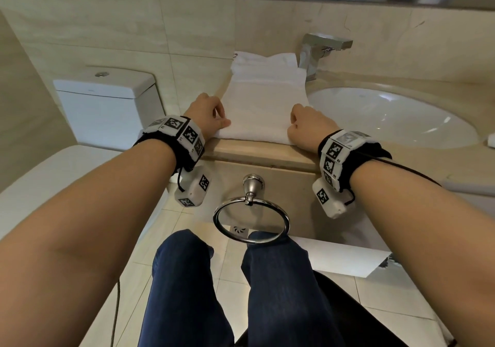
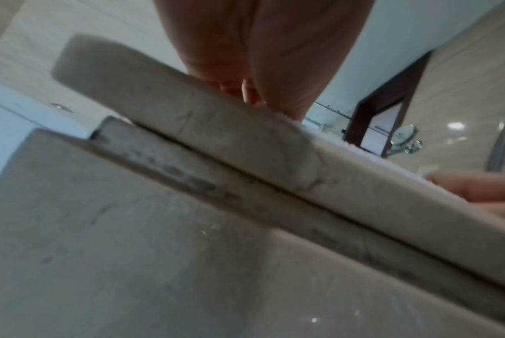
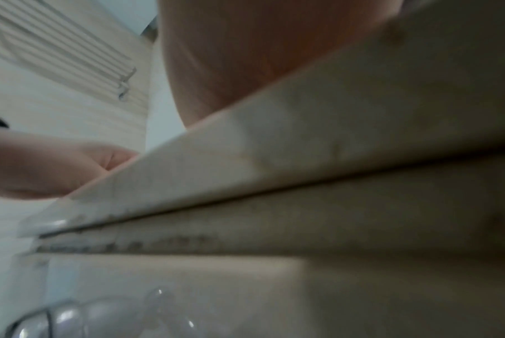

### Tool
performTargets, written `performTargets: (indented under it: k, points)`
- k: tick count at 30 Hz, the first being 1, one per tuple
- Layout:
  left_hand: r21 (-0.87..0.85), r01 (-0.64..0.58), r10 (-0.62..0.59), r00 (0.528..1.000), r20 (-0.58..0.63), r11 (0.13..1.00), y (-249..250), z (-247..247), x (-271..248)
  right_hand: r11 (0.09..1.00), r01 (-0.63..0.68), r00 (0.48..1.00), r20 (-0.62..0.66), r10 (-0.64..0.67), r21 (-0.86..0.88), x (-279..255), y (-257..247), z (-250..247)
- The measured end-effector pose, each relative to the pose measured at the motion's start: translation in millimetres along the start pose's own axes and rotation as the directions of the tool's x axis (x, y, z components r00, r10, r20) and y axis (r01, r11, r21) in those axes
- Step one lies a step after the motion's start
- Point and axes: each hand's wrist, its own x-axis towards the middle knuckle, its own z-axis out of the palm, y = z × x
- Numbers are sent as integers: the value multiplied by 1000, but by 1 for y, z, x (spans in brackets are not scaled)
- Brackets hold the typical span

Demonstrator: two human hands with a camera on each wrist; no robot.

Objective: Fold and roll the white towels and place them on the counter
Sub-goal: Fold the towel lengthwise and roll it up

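Observation:
A white towel (image 1: 263, 105) lies folded into a long strip on the beige counter (image 1: 249, 151), running from the front edge back toward the wall. Its near end is turned up into a thick fold (image 1: 254, 134). My left hand (image 1: 211, 117) grips the left end of that fold with curled fingers and the thumb on top. At the fold's right end, my right hand (image 1: 305, 127) holds it the same way. More folded white towel (image 1: 263, 61) sits behind it by the wall. Both wrist views show mostly the counter edge (image 2: 274, 146) from below; the fingers are hidden.
A white sink basin (image 1: 388, 117) lies right of the towel, with a chrome faucet (image 1: 321, 49) behind. Left of the counter stands a toilet with its tank (image 1: 107, 105). A chrome towel ring (image 1: 251, 213) hangs on the counter front above my knees.

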Motion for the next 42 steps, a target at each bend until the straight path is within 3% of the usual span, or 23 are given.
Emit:
performTargets:
  k: [3,7,12,16,18,22,24,29,34,39,42]
  points:
    - [87,-105,108,994,-35,991,6,4,-3,990,8,994,-106,-23,-139,3,2,-1]
    - [345,-238,252,968,4,908,9,4,-7,955,144,960,-198,-198,-260,3,-5,-3]
    - [628,-272,310,949,51,729,16,5,-12,974,149,973,-153,-175,-170,-1,-13,4]
    - [718,-289,313,944,104,633,22,8,-14,972,195,966,-143,-214,-132,-4,-1,5]
    - [693,-311,323,939,118,651,22,7,-14,966,225,956,-164,-244,-126,-7,3,4]
    - [514,-300,304,949,81,804,16,0,-19,966,234,956,-155,-250,-114,-12,4,1]
    - [451,-302,314,948,51,840,14,-1,-22,964,242,959,-123,-255,-115,-15,2,0]
    - [493,-375,396,916,67,785,8,0,-36,944,297,952,-34,-304,-148,-23,5,-6]
    - [372,-350,383,924,-17,860,-5,2,-43,932,333,936,-72,-345,-142,-22,11,-2]
    - [311,-369,396,918,-26,876,-10,0,-38,927,336,930,-98,-355,-168,-19,20,-2]
    - [264,-326,345,938,-30,908,-10,-2,-31,946,299,936,-153,-316,-123,-18,25,0]
